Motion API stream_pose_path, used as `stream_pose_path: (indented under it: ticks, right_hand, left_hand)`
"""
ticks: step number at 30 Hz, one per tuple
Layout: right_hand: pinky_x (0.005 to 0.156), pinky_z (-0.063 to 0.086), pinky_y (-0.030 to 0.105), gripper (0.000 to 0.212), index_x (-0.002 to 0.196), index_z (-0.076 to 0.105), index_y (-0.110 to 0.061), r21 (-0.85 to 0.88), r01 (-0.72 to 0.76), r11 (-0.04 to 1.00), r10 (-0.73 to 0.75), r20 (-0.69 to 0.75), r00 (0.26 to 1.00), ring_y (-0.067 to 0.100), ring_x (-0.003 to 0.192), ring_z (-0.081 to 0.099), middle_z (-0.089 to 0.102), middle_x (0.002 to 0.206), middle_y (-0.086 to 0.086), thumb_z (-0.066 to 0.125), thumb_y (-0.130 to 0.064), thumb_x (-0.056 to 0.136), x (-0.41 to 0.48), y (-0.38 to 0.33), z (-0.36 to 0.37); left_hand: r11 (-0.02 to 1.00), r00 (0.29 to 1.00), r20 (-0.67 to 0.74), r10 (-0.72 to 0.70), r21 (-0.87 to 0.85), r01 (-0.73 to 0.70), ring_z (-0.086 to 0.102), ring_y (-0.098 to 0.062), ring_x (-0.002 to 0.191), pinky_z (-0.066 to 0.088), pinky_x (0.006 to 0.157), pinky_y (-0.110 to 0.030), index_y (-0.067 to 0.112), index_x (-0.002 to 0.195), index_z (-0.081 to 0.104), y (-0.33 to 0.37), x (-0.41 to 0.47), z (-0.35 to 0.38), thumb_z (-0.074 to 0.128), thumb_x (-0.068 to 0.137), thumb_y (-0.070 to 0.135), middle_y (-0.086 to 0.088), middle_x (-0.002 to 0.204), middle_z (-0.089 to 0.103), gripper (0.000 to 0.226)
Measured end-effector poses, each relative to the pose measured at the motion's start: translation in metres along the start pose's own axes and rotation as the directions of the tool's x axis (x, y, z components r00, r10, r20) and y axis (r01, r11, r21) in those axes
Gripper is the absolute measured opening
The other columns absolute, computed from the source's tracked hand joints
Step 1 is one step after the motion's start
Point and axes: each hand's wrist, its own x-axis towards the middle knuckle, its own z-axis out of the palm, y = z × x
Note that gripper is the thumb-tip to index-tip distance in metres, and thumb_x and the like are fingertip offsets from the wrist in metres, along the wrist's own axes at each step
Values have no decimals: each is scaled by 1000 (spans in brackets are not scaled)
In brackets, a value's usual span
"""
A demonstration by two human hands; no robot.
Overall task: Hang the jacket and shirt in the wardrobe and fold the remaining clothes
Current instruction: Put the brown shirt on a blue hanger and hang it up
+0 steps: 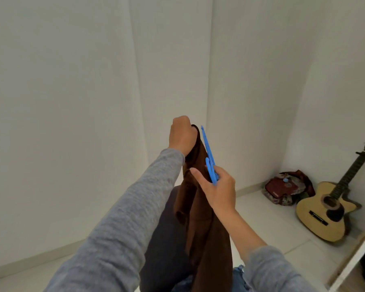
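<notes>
A brown garment (200, 216) hangs down in front of me, held up at its top by my left hand (182, 135), whose fingers are curled round the fabric. My right hand (218, 190) grips a blue plastic hanger (209, 153) that lies edge-on against the garment's right side, its tip pointing up beside my left hand. A dark garment (167, 232) hangs behind and left of the brown one, and blue denim (238, 277) shows at the bottom edge.
White walls meet in a corner straight ahead. On the pale floor at the right lie a red and patterned bundle of bags (287, 190) and an acoustic guitar (327, 211) leaning on the wall. A white furniture edge (354, 260) crosses the bottom right.
</notes>
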Motion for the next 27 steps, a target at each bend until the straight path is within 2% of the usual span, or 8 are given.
stream_pose_path:
  ticks: [4, 7, 10, 14, 18, 22, 24, 27]
  right_hand:
    - [51, 36, 21, 32, 61, 52, -16, 81, -160, 984, 162, -29, 986, 9, 47, 43, 46, 54, -3, 69, -32, 82, 12, -6, 4]
    - [49, 29, 25, 38, 55, 44, -10, 165, -226, 960, 242, -86, 966, 11, 45, 32, 36, 49, -1, 67, -19, 83, 26, -9, -2]
    - [49, 26, 28, 42, 52, 38, -11, 176, -244, 954, 267, -117, 957, 13, 46, 30, 34, 49, -1, 66, -14, 83, 38, -15, -11]
    - [48, 25, 27, 40, 53, 36, -13, 151, -224, 963, 244, -128, 961, 13, 47, 29, 34, 52, -1, 65, -11, 82, 48, -24, -22]
    - [48, 25, 24, 43, 52, 35, -17, 179, -258, 949, 283, -132, 950, 12, 47, 29, 33, 53, -2, 64, -11, 84, 52, -22, -34]
    - [50, 29, 24, 41, 53, 38, -16, 189, -300, 935, 328, -141, 934, 13, 48, 31, 35, 54, -1, 65, -13, 83, 56, -14, -44]
    - [51, 32, 28, 37, 54, 42, -16, 186, -330, 925, 356, -127, 926, 15, 49, 35, 37, 54, -1, 66, -14, 82, 56, -10, -48]
    - [52, 35, 30, 29, 59, 50, -15, 190, -370, 909, 391, -92, 916, 16, 54, 39, 41, 59, 2, 66, -16, 83, 55, -6, -51]
  left_hand:
    - [1000, 999, -41, -6, -14, 5, 26, -15, 51, 20, 41, -22, 10, 57, 27, -4, 4, -14, 41, 80, -4, -2, 59, 30, 30]
    - [1000, 999, -43, 6, 10, -5, 45, -22, 66, 35, 55, -28, 3, 71, 47, -23, 1, -23, 41, 81, -1, -9, 74, 49, 12]
    - [989, 1000, 5, 7, 146, -7, 52, -26, 76, 41, 64, -33, 0, 88, 58, -50, -10, -25, 41, 81, 0, -12, 90, 58, 18]
    - [962, 997, 65, -49, 271, 29, 55, -30, 84, 36, 65, -31, 3, 90, 60, -91, -30, -19, 46, 80, 3, -13, 95, 59, 17]
    - [971, 970, 125, -207, 147, 188, 63, -29, 79, 52, 71, -35, 6, 85, 63, -118, -39, -15, 61, 83, 19, -10, 87, 65, 14]
    - [908, 831, 444, -335, -83, 410, 67, -23, 64, 60, 66, -30, 8, 82, 64, -125, -39, -25, 69, 83, 13, -11, 85, 64, 8]
    - [856, 776, 562, -285, -215, 471, 67, -21, 68, 60, 68, -30, 4, 87, 64, -123, -41, -31, 69, 84, 11, -13, 87, 63, 9]
    - [818, 757, 629, -177, -334, 468, 67, -21, 74, 60, 67, -29, 5, 96, 63, -116, -43, -35, 69, 85, 17, -14, 89, 66, 17]
